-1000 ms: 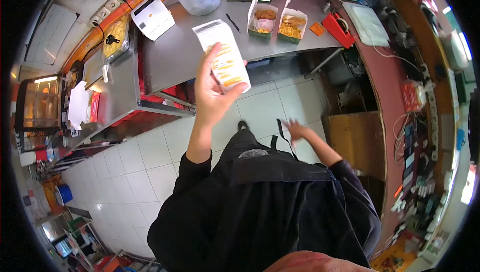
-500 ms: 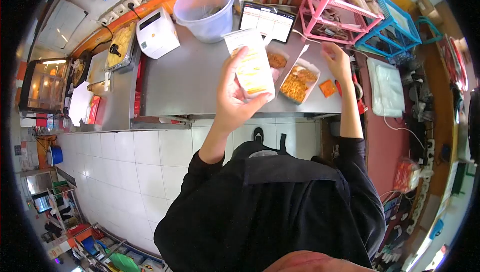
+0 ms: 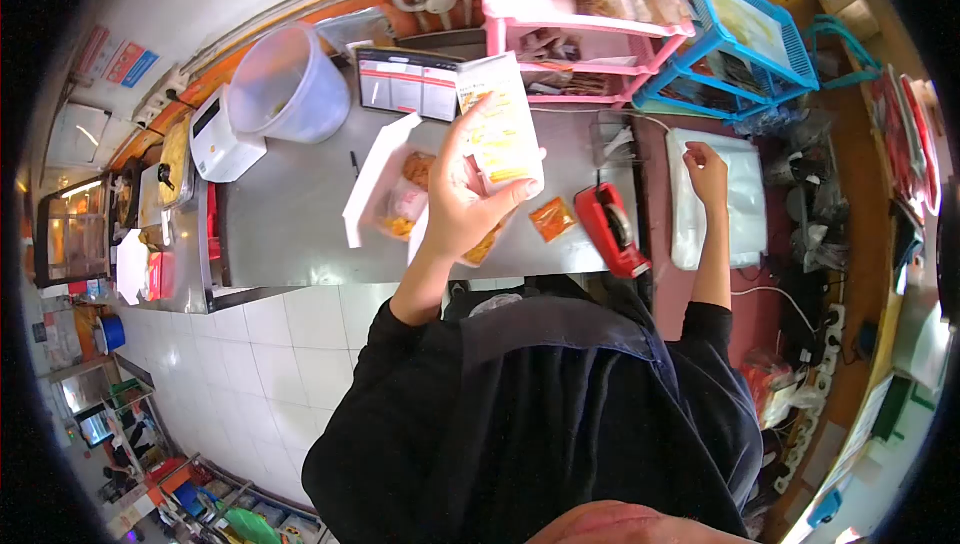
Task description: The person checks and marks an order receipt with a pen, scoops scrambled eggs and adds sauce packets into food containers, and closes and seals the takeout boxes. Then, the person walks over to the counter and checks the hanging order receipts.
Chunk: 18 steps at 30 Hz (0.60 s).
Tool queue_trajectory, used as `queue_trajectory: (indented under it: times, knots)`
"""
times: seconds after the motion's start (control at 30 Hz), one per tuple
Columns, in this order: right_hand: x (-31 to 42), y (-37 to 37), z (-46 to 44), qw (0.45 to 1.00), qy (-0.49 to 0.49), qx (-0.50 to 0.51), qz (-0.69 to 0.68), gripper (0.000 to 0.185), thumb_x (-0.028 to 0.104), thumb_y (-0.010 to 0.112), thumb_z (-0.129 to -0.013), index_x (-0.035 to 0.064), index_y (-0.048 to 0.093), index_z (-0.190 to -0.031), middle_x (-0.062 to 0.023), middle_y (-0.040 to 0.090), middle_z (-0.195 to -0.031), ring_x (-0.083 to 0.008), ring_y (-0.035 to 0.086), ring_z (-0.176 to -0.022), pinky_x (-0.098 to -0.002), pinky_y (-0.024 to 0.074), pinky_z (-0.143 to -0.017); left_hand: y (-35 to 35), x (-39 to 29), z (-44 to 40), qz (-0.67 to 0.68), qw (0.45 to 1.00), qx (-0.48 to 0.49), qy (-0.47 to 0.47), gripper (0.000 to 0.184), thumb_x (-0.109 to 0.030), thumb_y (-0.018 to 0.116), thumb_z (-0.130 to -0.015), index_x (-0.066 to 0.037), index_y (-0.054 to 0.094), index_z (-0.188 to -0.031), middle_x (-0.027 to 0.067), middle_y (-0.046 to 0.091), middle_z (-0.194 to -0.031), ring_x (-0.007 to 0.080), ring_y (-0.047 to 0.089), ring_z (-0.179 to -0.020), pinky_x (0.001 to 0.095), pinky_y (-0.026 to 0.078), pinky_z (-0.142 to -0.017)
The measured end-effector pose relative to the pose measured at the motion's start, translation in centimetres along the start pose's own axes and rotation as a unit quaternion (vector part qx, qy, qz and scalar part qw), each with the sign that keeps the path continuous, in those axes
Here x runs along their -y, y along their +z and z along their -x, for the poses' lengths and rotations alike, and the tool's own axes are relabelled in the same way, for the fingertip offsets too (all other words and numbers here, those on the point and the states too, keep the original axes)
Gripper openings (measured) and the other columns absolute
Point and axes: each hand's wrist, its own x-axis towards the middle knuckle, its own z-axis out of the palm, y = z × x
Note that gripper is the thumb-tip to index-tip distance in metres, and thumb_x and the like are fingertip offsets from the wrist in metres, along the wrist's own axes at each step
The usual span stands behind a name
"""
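Left hand (image 3: 460, 206): gripping the carton, thumb across the front near its lower edge, fingers around the side.
Carton (image 3: 508, 132): white, with yellow strips pictured on it, held up in the left hand above the counter (image 3: 285, 219), in front of the tablet; I can't tell whether anything is inside.
Right hand (image 3: 707, 172): fingers loosely bent, nothing in its grip that I can see, raised over the plastic bags (image 3: 742, 206); I can't tell whether it touches them.
Chicken box (image 3: 405, 206): on the counter, lid up, fried pieces and a pale wrapped item inside.
Second box (image 3: 484, 247): beside the chicken box, mostly hidden by the left hand and forearm, some yellow-orange food showing.
Sachet (image 3: 552, 219): orange, flat on the counter between the second box and the tape dispenser.
Tape dispenser (image 3: 612, 234): red, by the counter's right end.
Tablet (image 3: 395, 86): screen lit, propped between the tub (image 3: 292, 89) and the pink rack (image 3: 575, 19).
Pen (image 3: 354, 164): dark, lying just beside the chicken box's raised lid.
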Motion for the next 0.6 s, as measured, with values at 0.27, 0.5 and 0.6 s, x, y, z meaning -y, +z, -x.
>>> queue_trajectory:
  times: [0.27, 0.5, 0.6]
  knots:
    - [-6.2, -2.3, -4.1, 0.997, 0.022, 0.075, -0.019, 0.024, 0.008, 0.062, -0.081, 0.0047, 0.064, -0.105, -0.0086, 0.068, -0.086, -0.0154, 0.065, -0.074, -0.0289, 0.0501, -0.069, 6.7, 5.3, -4.5, -0.088, 0.993, -0.057, -0.061, 0.054, 0.009, 0.069, -0.075, 0.003, 0.047, -0.123, 0.0124, 0.061, -0.109, 0.0182, 0.063, -0.096, 0.0304, 0.052, -0.084]
    - [-9.6, 0.7, -7.1, 0.995, -0.053, -0.047, -0.072, 0.012, 0.009, 0.063, -0.082, 0.0033, 0.067, -0.092, -0.0126, 0.065, -0.086, -0.0264, 0.063, -0.080, -0.0337, 0.0488, -0.072, 8.7, 7.9, -5.4, -0.147, 0.984, -0.062, -0.079, 0.035, 0.008, 0.068, -0.077, 0.007, 0.056, -0.110, 0.0147, 0.065, -0.097, 0.0196, 0.065, -0.088, 0.0304, 0.053, -0.080]
    - [-9.5, 2.0, -9.7, 0.983, -0.158, -0.087, 0.014, 0.016, 0.011, 0.061, -0.081, 0.0044, 0.067, -0.095, -0.0166, 0.065, -0.091, -0.0373, 0.059, -0.092, -0.0430, 0.0462, -0.085, 8.9, 8.4, -5.2, -0.195, 0.975, -0.051, -0.089, 0.031, 0.007, 0.068, -0.077, 0.007, 0.057, -0.106, 0.0152, 0.066, -0.095, 0.0195, 0.065, -0.088, 0.0305, 0.053, -0.080]
